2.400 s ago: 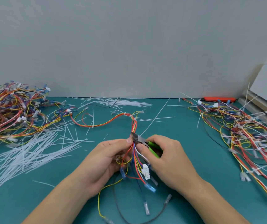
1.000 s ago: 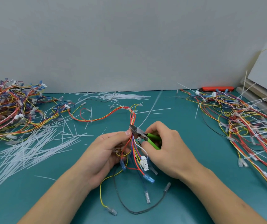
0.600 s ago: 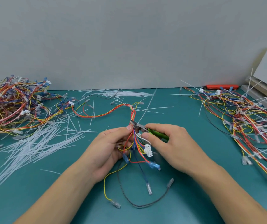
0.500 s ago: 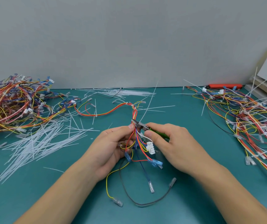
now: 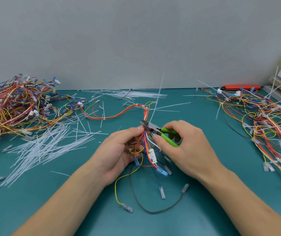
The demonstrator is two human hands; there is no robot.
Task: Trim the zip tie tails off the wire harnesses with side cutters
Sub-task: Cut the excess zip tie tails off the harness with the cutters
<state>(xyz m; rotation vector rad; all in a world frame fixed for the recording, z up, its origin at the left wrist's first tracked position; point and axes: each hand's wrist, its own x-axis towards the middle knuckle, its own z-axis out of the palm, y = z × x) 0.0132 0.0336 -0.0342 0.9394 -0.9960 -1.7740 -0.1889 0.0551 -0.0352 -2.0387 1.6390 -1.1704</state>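
My left hand (image 5: 119, 154) grips a bundle of coloured wires, the wire harness (image 5: 145, 142), just above the teal table. My right hand (image 5: 184, 147) holds green-handled side cutters (image 5: 161, 132). Their grey jaws sit against the bundle at the base of a long white zip tie tail (image 5: 155, 103) that sticks up and away. A white connector (image 5: 152, 155) and several blue terminals hang below my hands. The harness's far end runs off to the left across the table.
A heap of harnesses (image 5: 12, 106) lies at the left, another heap (image 5: 269, 120) with long tails at the right. Cut white tails (image 5: 42, 147) litter the left and back of the table. An orange tool (image 5: 241, 87) lies at the back right.
Both hands stay on the same harness. The cutter jaws have kept at the tie, and the long tail now points more steeply upward. My view has shifted slightly.
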